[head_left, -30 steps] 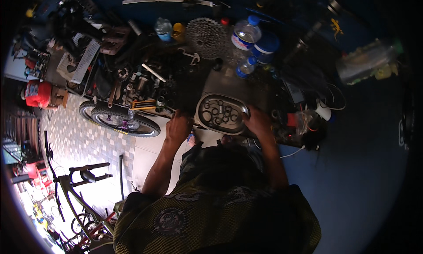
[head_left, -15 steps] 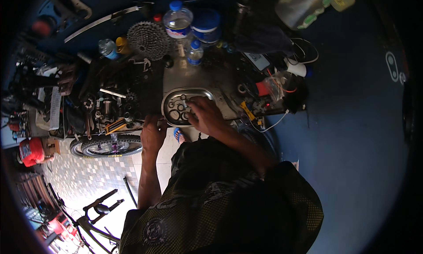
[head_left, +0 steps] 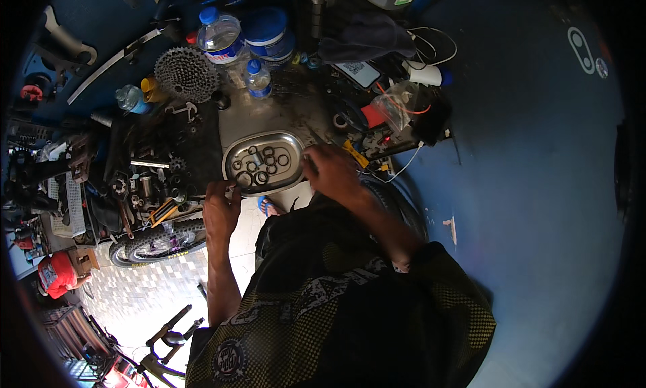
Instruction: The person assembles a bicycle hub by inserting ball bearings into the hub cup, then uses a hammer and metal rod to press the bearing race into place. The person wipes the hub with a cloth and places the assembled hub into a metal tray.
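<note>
An oval metal tray [head_left: 298,144] lies at the bench's front edge, with several dark and shiny rings [head_left: 261,178] and a small silver cylinder [head_left: 256,158] in it. Beside its lower left rim is my left hand [head_left: 220,213]; thumb and fingertips are drawn together, and anything between them is too small to make out. My right hand [head_left: 331,176] is at the tray's right rim, knuckles up and fingers bent in. Its fingertips are partly hidden, so whether it grips the rim or a small part does not show.
Water bottles [head_left: 258,80], a blue-lidded tub [head_left: 268,34] and a bike cassette [head_left: 187,74] stand behind. Tools [head_left: 161,213] crowd the left bench. A phone [head_left: 358,74] and white cable [head_left: 412,162] lie right. Wheels [head_left: 165,243] are below; a person in red [head_left: 57,275] is far left.
My right hand has drawn back from over the rings to the tray's right rim, uncovering them. My left hand stays by the left rim. The whole view has shifted.
</note>
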The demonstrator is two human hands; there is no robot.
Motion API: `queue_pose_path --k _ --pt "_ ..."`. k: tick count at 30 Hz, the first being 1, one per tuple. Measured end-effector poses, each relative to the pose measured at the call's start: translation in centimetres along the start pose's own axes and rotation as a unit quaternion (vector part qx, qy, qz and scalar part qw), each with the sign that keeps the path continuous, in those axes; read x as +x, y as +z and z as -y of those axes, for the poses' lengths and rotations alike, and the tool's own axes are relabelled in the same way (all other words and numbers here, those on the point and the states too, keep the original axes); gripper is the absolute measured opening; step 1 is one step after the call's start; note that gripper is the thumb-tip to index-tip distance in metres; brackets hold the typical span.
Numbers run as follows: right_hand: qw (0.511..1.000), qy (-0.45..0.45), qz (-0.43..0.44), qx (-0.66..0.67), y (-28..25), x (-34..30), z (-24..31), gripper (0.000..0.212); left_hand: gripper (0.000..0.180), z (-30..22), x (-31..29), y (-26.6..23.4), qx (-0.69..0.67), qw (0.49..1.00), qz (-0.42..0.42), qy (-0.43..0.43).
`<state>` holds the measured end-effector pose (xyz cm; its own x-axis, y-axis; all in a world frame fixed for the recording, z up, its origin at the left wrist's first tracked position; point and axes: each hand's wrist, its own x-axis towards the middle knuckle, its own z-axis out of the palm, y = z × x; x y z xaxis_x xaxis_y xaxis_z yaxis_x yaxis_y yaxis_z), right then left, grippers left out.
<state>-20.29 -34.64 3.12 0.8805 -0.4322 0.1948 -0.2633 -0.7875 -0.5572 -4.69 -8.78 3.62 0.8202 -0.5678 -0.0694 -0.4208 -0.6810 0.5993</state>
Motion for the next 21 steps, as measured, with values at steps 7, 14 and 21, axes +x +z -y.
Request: queue_pose_path --k 7,14,21 --pt "0.960 0.175 0.067 -0.207 -3.8 -3.0 -4.6 0.063 0.019 -0.2 1.2 0.4 0.023 0.999 0.004 0.046" --pt "0.966 0.213 0.059 -0.135 -3.4 -4.0 -5.3 0.065 0.018 -0.8 2.8 0.6 -0.003 0.996 0.020 0.081" --pt "0.969 0.213 0.025 -0.120 -2.3 -4.3 -6.8 0.052 0.019 -1.4 3.4 0.2 -0.017 0.996 0.039 0.083"
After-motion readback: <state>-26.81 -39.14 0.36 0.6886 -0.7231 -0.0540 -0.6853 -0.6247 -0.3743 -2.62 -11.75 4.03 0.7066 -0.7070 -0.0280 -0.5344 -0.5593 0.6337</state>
